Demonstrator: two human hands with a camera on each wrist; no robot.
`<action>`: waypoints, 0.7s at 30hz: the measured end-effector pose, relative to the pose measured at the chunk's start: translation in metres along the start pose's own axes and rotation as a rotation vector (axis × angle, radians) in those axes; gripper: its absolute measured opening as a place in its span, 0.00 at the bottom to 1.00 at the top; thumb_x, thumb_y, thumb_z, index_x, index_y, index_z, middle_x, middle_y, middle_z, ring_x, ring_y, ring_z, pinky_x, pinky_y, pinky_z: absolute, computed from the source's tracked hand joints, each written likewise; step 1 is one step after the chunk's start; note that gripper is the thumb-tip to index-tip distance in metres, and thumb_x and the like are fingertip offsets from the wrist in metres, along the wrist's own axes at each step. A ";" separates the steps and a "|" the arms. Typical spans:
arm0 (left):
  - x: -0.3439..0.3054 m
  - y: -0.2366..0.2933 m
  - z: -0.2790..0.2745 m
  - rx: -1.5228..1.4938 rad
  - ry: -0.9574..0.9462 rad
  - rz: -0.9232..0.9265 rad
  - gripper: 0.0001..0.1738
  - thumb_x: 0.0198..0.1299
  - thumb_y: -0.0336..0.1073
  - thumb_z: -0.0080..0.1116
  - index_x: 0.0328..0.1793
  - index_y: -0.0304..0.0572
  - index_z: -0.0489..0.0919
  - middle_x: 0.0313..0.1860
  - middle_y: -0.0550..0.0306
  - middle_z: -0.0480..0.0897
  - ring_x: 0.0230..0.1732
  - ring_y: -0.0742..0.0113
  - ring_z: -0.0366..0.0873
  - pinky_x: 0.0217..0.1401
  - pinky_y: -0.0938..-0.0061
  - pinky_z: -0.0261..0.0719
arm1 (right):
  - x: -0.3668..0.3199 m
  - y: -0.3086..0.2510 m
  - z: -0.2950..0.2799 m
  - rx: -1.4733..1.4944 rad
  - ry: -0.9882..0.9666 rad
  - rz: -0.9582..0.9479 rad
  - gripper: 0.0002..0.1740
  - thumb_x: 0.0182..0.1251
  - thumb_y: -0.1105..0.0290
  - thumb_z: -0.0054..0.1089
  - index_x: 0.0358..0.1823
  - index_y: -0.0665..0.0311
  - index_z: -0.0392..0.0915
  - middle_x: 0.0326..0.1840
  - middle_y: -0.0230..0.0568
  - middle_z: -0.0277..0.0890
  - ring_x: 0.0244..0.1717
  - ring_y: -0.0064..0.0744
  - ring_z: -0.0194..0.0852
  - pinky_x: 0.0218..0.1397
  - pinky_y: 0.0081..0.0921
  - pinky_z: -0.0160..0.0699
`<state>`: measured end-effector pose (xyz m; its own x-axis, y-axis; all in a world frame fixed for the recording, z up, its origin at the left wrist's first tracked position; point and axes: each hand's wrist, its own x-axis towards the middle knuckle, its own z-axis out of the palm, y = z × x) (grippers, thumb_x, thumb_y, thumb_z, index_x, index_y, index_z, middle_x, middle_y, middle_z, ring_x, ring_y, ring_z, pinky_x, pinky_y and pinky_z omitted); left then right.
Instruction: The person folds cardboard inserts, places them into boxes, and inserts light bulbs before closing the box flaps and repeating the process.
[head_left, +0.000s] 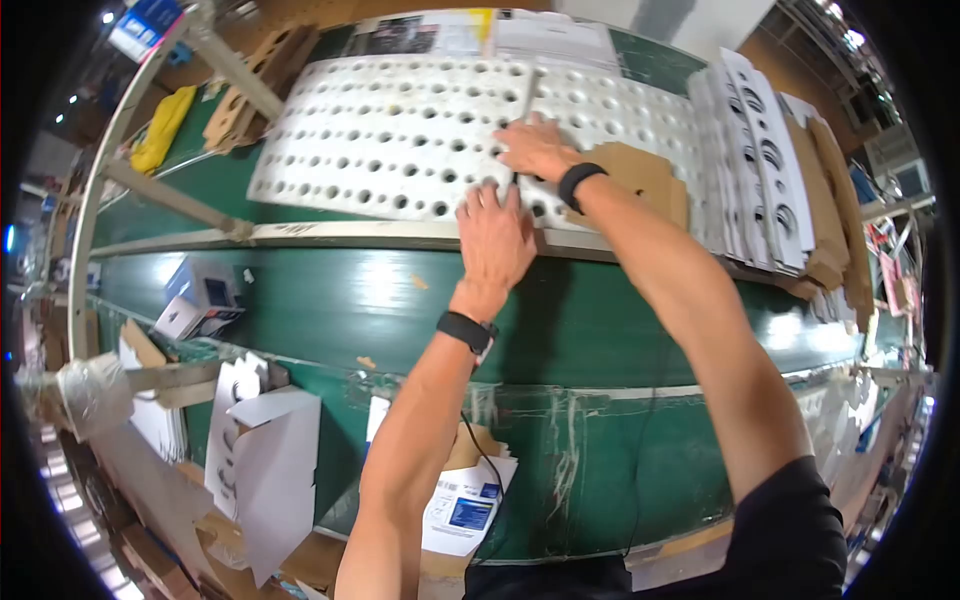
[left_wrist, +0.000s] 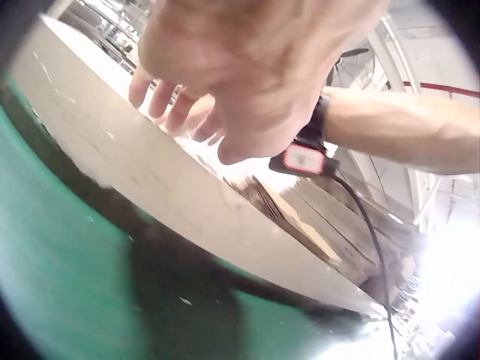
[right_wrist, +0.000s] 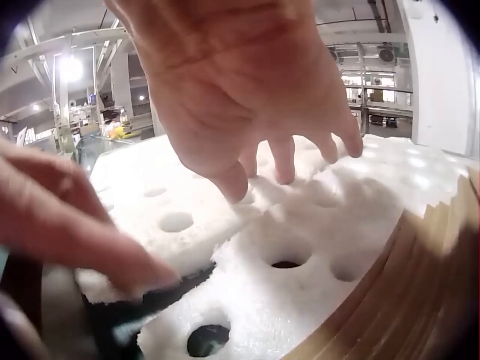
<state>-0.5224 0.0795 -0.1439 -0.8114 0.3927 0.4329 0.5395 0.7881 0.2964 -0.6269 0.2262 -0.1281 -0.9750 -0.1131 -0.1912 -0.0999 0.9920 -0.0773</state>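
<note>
Left hand (head_left: pixel 492 235), right hand (head_left: pixel 537 148) on foam (head_left: pixel 380 140), cardboard (head_left: pixel 650 178) beside

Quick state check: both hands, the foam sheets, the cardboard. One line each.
left hand, flat, fingers straight, on the near edge of the left foam sheet.
right hand, fingers spread, fingertips on the right foam sheet.
left foam sheet, flat, dark gap to its neighbour.
right foam sheet, flat, partly under brown cardboard.
brown cardboard, lying flat.
die-cut stack, fanned at the right end.
</note>
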 end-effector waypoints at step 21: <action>0.004 -0.120 -0.018 0.089 -0.335 -0.053 0.27 0.71 0.52 0.50 0.67 0.43 0.78 0.66 0.40 0.77 0.72 0.37 0.68 0.67 0.38 0.70 | -0.132 0.048 -0.015 0.611 0.431 -0.050 0.33 0.71 0.48 0.63 0.69 0.62 0.77 0.71 0.53 0.74 0.76 0.52 0.66 0.77 0.44 0.65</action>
<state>-0.5862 -0.0218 -0.1623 -0.8744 0.4722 0.1113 0.4850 0.8441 0.2288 -0.5062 0.2892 -0.0917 -0.9761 -0.0007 0.2173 -0.1407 0.7641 -0.6296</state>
